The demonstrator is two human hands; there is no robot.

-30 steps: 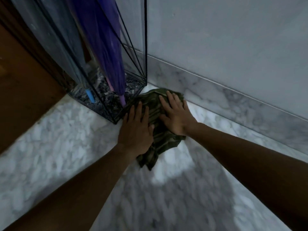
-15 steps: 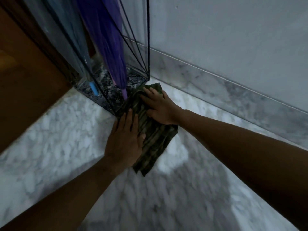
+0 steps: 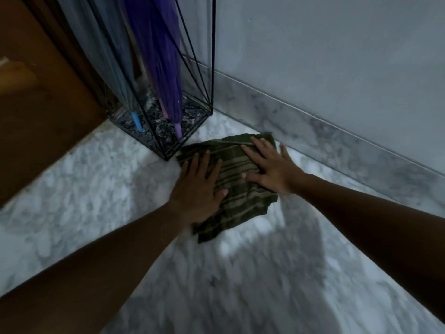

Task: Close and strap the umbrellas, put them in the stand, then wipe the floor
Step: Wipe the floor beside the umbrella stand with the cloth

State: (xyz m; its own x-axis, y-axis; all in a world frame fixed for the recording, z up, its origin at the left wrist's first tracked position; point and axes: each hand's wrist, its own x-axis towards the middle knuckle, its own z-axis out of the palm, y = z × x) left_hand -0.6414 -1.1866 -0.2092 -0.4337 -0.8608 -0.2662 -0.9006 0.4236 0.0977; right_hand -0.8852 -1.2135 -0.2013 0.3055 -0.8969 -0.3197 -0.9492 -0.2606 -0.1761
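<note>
Green striped cloth [image 3: 237,186] was pressed to the floor [image 3: 91,194] beside the stand [image 3: 166,135] by left hand [image 3: 197,191] and right hand [image 3: 271,169], fingers flat, nothing gripped. The stand of umbrellas [image 3: 157,56] could be knocked by a wide stroke.

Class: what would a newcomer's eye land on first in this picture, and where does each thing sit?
The left hand and right hand press flat on a dark green striped cloth on the white marble floor, mid-picture. Behind it, upper left, a black wire umbrella stand holds a folded purple umbrella.
</note>
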